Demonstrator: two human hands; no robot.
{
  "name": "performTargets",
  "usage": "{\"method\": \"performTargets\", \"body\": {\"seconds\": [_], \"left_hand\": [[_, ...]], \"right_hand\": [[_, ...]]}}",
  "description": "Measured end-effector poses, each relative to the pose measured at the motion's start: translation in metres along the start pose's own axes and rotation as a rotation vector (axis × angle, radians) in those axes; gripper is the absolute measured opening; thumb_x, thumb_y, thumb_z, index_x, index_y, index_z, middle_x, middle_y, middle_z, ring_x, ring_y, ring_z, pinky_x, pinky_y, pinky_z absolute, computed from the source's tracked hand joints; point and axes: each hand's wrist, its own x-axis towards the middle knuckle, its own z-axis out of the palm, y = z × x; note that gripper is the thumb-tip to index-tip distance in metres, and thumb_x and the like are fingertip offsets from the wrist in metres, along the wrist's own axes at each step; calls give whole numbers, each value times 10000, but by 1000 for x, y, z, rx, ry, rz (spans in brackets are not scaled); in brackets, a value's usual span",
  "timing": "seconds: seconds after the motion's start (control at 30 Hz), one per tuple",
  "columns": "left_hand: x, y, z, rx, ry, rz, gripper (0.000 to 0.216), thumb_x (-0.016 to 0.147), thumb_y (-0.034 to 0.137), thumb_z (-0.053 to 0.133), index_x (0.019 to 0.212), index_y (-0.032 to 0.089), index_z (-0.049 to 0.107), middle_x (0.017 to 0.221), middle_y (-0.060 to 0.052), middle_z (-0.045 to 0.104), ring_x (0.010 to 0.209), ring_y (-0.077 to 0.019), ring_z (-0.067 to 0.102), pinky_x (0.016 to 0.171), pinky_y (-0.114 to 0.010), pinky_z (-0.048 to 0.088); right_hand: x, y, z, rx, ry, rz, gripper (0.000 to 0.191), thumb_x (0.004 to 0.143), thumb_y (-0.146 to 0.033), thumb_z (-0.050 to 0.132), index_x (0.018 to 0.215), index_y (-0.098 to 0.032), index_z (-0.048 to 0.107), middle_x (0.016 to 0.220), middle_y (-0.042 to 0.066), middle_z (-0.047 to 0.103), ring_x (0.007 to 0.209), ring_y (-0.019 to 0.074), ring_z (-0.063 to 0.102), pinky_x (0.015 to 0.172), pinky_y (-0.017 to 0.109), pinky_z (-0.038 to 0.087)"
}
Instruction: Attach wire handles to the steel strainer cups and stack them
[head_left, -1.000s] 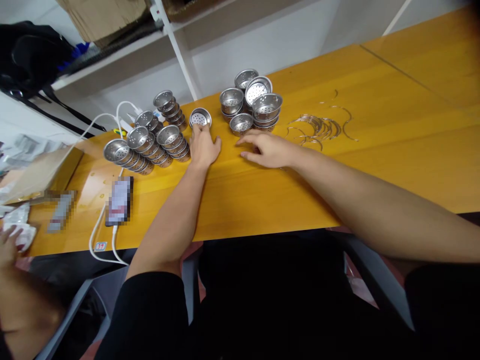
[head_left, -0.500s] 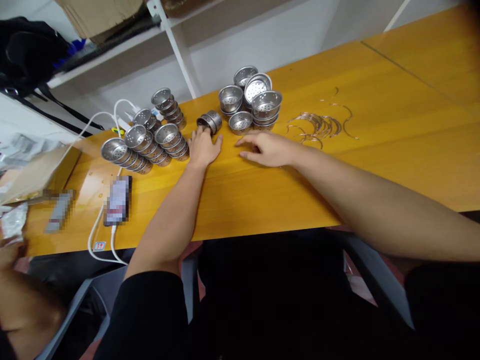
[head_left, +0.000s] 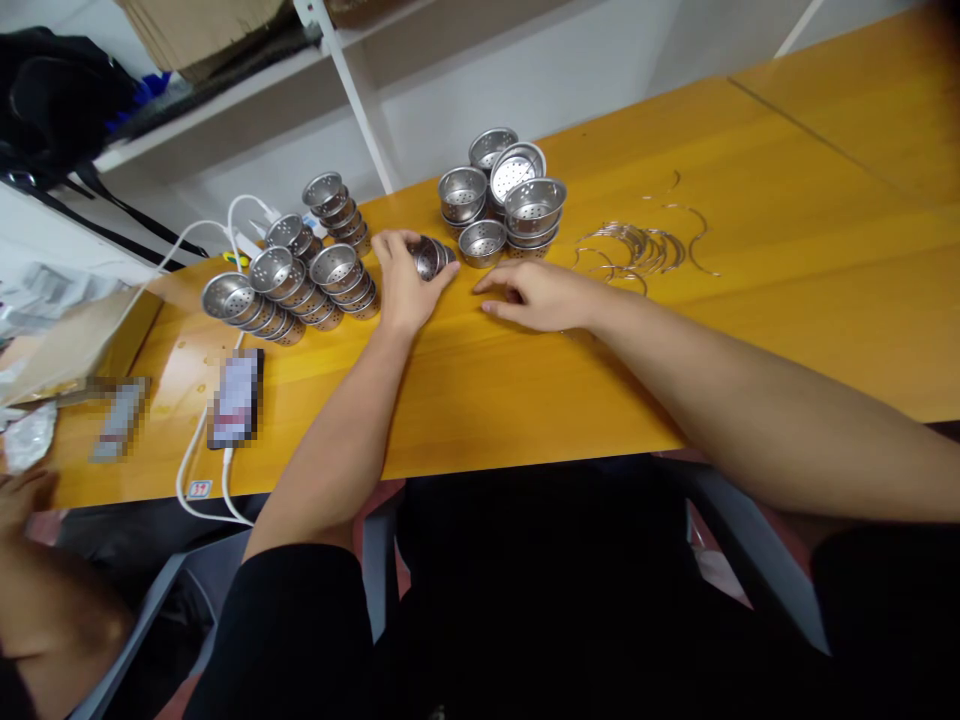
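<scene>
My left hand (head_left: 401, 280) curls round a short stack of small perforated steel bowls (head_left: 431, 256) lying on its side on the yellow table (head_left: 525, 390). My right hand (head_left: 536, 295) rests on the table just to the right, fingers stretched out and holding nothing. Right behind both hands stands a cluster of the same steel bowls (head_left: 499, 195), some nested. A bigger group of nested bowl stacks (head_left: 292, 275) lies tipped over to the left of my left hand. A heap of thin curved wire pieces (head_left: 637, 250) sits to the right of my right hand.
A phone (head_left: 236, 398) on a white cable (head_left: 199, 470) lies near the front left edge. Another person's hand (head_left: 22, 490) and foil packets are at far left. A white shelf post (head_left: 352, 95) and wall stand behind the table.
The bowl stack under my left hand has tipped over and moved right toward the middle cluster, and my fingers have closed round it. My right hand has stayed put.
</scene>
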Motion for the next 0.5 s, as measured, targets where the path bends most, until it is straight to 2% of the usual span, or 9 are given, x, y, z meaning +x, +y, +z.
{"method": "performTargets", "body": {"seconds": [0.1,0.23,0.3,0.4,0.5], "left_hand": [[1,-5,3,-8,-9,-26,1119,804,485,1277,1654,298,573,1752,-203,654,1793,-474,611,1617,-662,444],[2,-9,10,-38,-63,-136,1189,877,385,1228,1791,282,476,1668,-199,754,1679,-431,759,1528,-620,550],[1,-9,12,-58,-58,-192,1156,872,334,1221,1765,246,492,1693,-224,760,1674,-421,773,1520,-610,567],[-1,-8,15,-88,-18,-239,948,865,269,1206,1591,233,597,1725,-232,759,1671,-397,774,1508,-579,592],[-1,-6,16,-134,-13,-274,765,893,247,1176,1433,238,635,1614,-199,825,1544,-363,840,1433,-551,656]], "right_hand": [[0,-2,-1,-6,-8,10,515,1177,-505,751,1546,-190,926,1375,195,967,1235,419,907,1241,652,719],[0,-5,-2,-1,-14,13,512,1175,-502,743,1540,-190,921,1433,216,955,1272,446,904,1250,691,716],[0,-4,-2,4,-4,2,500,1177,-503,742,1535,-201,918,1506,227,932,1326,466,895,1272,721,707],[0,-1,0,11,43,-13,489,1174,-518,773,1553,-241,911,1634,224,878,1447,487,866,1337,748,680],[1,3,4,11,87,-7,554,1177,-544,798,1650,-263,869,1754,205,829,1565,486,818,1398,756,647]]}}
